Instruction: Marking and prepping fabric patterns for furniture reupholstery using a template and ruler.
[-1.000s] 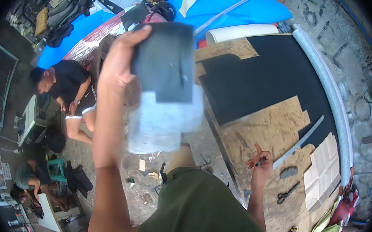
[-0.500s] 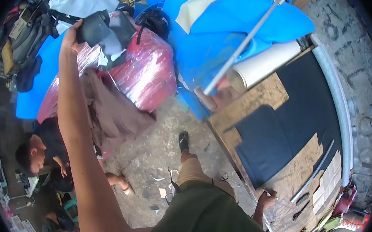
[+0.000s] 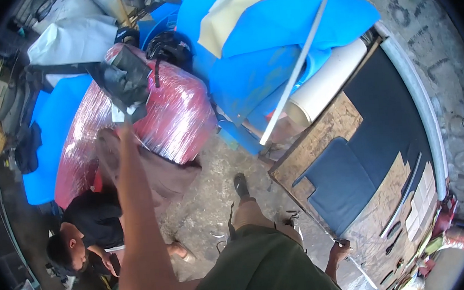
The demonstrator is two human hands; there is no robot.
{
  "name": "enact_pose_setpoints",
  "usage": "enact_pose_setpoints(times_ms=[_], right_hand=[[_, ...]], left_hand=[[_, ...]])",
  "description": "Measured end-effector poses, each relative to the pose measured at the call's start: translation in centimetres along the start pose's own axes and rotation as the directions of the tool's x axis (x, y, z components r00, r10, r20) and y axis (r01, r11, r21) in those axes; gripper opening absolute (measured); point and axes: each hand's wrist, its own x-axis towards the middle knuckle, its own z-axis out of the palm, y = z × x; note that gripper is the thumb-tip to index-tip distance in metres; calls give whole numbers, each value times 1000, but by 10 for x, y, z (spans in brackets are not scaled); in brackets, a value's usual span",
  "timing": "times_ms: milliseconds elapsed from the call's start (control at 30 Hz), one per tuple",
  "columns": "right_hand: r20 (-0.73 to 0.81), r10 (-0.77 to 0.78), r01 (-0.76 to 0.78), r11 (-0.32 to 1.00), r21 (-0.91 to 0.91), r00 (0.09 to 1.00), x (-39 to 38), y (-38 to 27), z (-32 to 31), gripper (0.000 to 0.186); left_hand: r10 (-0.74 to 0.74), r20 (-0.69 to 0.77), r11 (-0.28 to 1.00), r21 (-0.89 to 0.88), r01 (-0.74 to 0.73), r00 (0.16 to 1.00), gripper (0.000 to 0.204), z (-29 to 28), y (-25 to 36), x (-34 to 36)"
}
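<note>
While reaching far forward with the left arm [image 3: 133,181] over a red film-wrapped bundle [image 3: 184,107], holds the left hand [image 3: 125,125] at a cluster of dark sheet pieces [image 3: 131,74]. Belongs, by judgement, to a step of handling these pieces at the bundle; cannot tell whether laying down or picking up. Calls next, by the same judgement, for a controlled touch on the loose edges and for minding the dark strip [image 3: 62,67] running off leftward. Note the location of the dark sheet pieces: over the upper part of the bundle, near a black helmet [image 3: 170,51], with a small white piece [image 3: 118,114] just beside the wrist; cannot tell whether resting on the film or suspended above.

Pose, left: extends nearly straight, crossing over a brown cloth [image 3: 171,175]. Hides the fingers among the pieces; cannot tell the left grip as released or grasping. Pose, right: sets the right hand [image 3: 339,251] low at the edge of the tabletop [image 3: 333,128], near the spread black sheet [image 3: 343,182]. Curls the right grip around a slim object [image 3: 340,242], dark and pale, too small to identify.
</note>
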Motion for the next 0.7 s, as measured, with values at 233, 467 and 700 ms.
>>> enact_pose_setpoints(times_ms=[233,467,700], right_hand=[[-128,219,-209,974,87,967,-39,39,-38,19],[-280,292,-207,933,296,915,-90,129,-70,20],[-111,604,-461,703,541,789,-131,251,-131,24]], left_hand=[[606,242,789,-65,-610,758,45,95,189,-373],[870,470,79,-435,-897,-152,59,-49,323,-588],[933,-281,76,-451,-889,223,51,-77,498,-738]])
